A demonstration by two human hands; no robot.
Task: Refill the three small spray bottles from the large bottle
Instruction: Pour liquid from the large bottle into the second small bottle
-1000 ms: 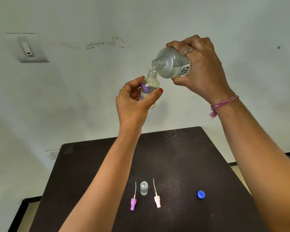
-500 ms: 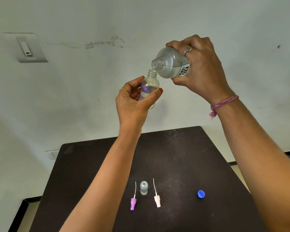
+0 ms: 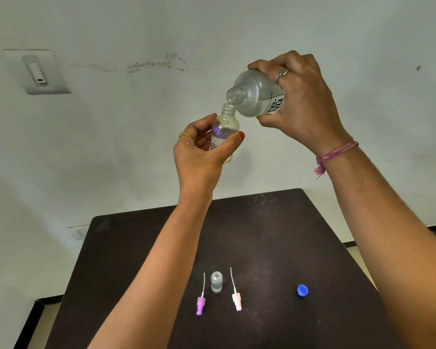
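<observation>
High above the dark table (image 3: 275, 235), my left hand (image 3: 200, 157) grips a small clear spray bottle (image 3: 225, 127) with a purple flower print, upright and uncapped. My right hand (image 3: 305, 107) holds the large clear bottle (image 3: 256, 96) tilted, its open mouth just over the small bottle's neck. Clear liquid lies in the large bottle's lower side. On the table lie a purple spray nozzle (image 3: 200, 304) and a pale pink spray nozzle (image 3: 236, 299), each with a thin tube. A clear cap (image 3: 216, 282) stands between them. A blue cap (image 3: 302, 290) lies to the right.
A pale wall stands behind the table, with a switch plate (image 3: 37, 71) at upper left and a socket (image 3: 79, 233) low by the table's left corner. My forearms cross above the table's near half.
Both hands and both bottles keep nearly the same pose; the large bottle stays tilted over the small one. The things on the table have not moved.
</observation>
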